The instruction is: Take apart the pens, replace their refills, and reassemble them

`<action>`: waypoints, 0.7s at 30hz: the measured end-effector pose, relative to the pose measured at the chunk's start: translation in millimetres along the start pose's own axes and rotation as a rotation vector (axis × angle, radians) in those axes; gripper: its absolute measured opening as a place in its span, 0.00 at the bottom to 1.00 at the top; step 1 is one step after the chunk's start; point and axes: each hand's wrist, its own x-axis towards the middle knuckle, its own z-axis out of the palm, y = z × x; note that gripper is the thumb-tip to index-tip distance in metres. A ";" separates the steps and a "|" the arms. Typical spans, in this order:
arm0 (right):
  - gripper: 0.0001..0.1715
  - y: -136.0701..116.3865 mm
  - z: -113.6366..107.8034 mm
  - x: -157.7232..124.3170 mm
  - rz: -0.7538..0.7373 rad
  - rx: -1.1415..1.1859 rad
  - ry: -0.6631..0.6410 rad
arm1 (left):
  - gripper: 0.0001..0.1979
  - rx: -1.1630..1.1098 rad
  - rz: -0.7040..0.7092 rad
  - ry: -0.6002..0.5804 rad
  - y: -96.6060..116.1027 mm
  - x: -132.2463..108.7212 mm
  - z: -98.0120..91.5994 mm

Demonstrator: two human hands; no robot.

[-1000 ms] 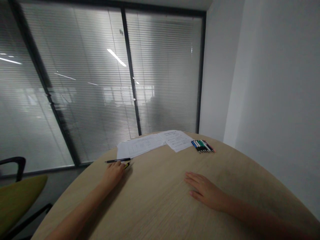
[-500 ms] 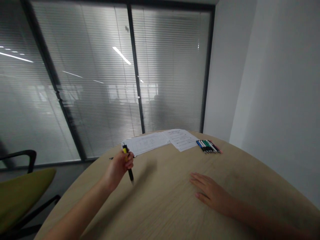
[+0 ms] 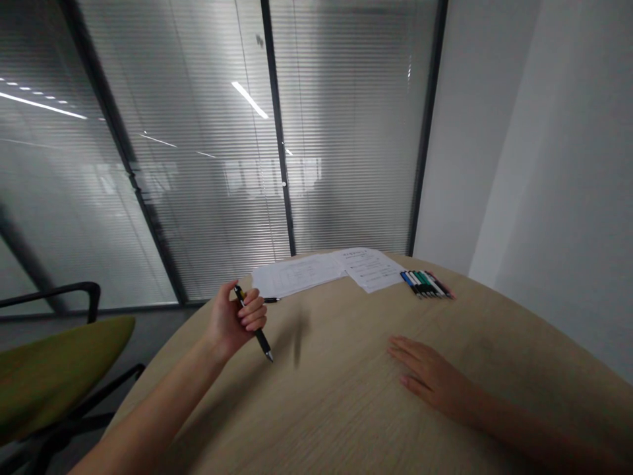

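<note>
While your left hand (image 3: 231,318) holds a pen (image 3: 259,339) above the table (image 3: 336,402), your right hand (image 3: 430,375) lies palm down on the wood, fingers spread, with nothing under them. Your left grip is closed, fingers and thumb clamped around the barrel. The pen slants through it, with its top end showing by your thumb and its metal tip pointing down and toward you. (Its shadow falls well apart from the tip, so I read the pen as lifted, not touching the wood.) Your right grip is open.

Just behind your left hand, a dark pen (image 3: 271,300) lies on the table, close to the edge of the papers (image 3: 297,276), which sit near the far rim. Farther right, a row of markers (image 3: 425,284) lies side by side, just beside the papers, with blue, green, black and white barrels among them. A green chair (image 3: 59,349) stands off to your left, and a glass wall with blinds (image 3: 198,165) rises beyond the table.

As I judge it, the step in hand is holding the pen clear of the table. Fine work with it would call for shifting it down toward your fingertips.
</note>
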 end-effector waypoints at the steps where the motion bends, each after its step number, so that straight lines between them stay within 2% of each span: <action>1: 0.29 -0.2 -0.1 0.1 -0.004 -0.004 0.001 | 0.16 0.006 -0.011 0.002 -0.8 -0.1 0.5; 6: 0.28 1.8 2.1 0.1 -0.014 0.010 0.036 | 0.16 0.002 -0.071 0.019 -4.7 -1.5 6.7; 14: 0.27 4.8 4.6 -0.5 -0.014 0.030 0.055 | 0.23 -0.128 -0.081 0.086 -6.0 -0.1 5.0; 21: 0.29 1.4 -0.4 0.4 -0.008 -0.007 0.001 | 0.20 -0.076 -0.083 0.053 -5.7 -3.1 10.8</action>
